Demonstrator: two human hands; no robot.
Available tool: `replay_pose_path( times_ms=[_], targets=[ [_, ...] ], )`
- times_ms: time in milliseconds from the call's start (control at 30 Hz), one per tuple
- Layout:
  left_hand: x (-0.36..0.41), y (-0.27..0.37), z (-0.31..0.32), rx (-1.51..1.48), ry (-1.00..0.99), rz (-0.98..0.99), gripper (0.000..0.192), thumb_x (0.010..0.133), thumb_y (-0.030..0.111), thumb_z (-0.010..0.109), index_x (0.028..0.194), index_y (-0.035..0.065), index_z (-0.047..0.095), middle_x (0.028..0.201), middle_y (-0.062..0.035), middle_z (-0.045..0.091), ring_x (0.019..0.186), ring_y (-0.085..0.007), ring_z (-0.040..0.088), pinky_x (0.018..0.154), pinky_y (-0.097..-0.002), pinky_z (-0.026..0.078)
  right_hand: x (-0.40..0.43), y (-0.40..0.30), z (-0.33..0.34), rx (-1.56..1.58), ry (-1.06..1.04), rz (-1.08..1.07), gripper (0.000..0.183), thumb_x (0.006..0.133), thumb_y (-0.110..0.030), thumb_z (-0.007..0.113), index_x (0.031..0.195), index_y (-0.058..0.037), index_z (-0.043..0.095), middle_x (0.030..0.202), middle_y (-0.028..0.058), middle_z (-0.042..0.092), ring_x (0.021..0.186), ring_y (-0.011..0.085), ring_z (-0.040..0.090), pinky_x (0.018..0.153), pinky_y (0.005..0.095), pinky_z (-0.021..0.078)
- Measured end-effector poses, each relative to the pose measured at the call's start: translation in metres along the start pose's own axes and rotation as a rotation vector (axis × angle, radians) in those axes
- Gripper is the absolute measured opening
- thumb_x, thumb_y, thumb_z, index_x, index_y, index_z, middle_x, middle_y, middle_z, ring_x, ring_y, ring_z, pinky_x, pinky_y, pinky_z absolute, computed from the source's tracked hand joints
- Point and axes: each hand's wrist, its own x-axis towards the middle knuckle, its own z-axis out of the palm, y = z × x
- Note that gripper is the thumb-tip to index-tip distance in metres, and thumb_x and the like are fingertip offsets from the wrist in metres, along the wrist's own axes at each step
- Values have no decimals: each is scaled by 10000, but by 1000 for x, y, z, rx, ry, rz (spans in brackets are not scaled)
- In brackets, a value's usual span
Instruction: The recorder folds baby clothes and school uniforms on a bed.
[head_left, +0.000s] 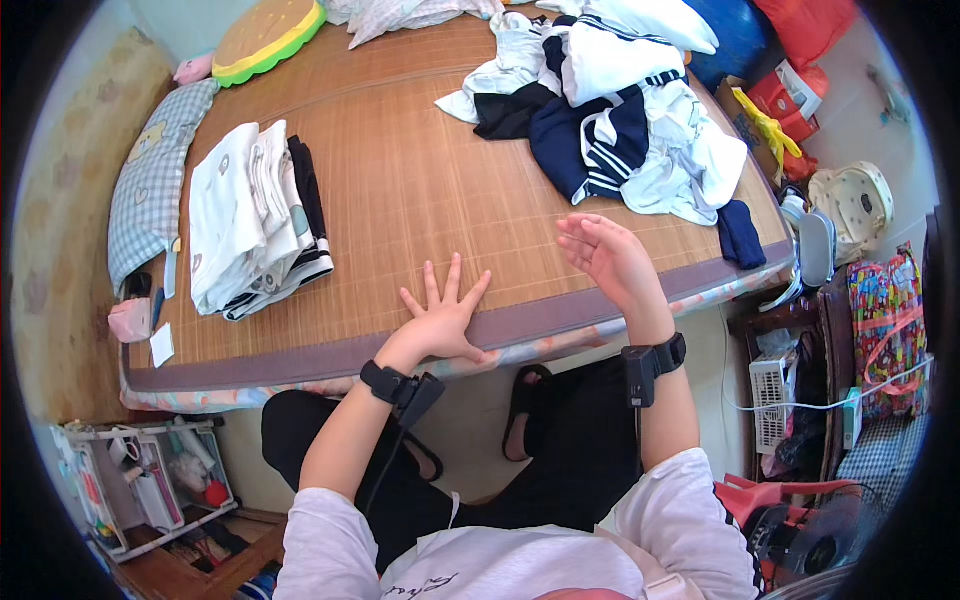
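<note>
My left hand (444, 319) lies palm down on the near edge of the bamboo sleeping mat (397, 180), fingers spread, holding nothing. My right hand (604, 255) is raised over the mat's near right part, fingers extended and the palm turned to the left, with nothing in it. To the left of my left hand lies a stack of folded clothes (251, 225), white printed ones and black ones. Beyond my right hand is a loose heap of white, black and navy clothes (589, 142). A small folded navy cloth (741, 234) lies by the mat's right edge.
A checked pillow (159, 180) and a burger-shaped cushion (266, 37) border the mat at left. Near the left corner are a pink item (130, 320) and a white card (162, 345). Below right stand a dark wooden shelf (832, 375) with a white cable and a fan (821, 540).
</note>
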Motion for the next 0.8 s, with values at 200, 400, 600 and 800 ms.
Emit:
replay_pose_path(
  times_ms=[200,400,600,800],
  targets=[
    [5,-10,22,13,1,-22,1276,483,508,813,1459,220,43,1452,-269,-180,1275,-554,-201,862,-784,-5,-50,-46,111,120,-878,26,874,757,-581,620,1311,48,373,1270,198,486,1165,286,482,954,394,382],
    [-1,-1,11,-33,22,-21,1313,446,478,846,1459,229,48,1452,-263,-190,1271,-539,-234,861,-783,-11,-93,-10,162,379,-1658,-310,1339,471,-782,655,1361,114,210,1420,316,152,1300,420,225,1012,533,235],
    [1,5,5,-4,36,-21,1321,441,479,849,1459,226,46,1453,-256,-195,1281,-537,-214,869,-779,-10,-98,-23,182,412,-1454,-812,1232,547,-762,656,1330,121,302,1391,298,255,1270,434,299,961,538,298],
    [1,4,8,16,42,-23,1309,448,479,837,1460,226,45,1454,-256,-192,1279,-543,-209,875,-775,-10,-104,-2,185,485,-1403,-831,1229,549,-785,633,1330,108,313,1371,319,270,1264,445,302,960,527,299]
  ],
)
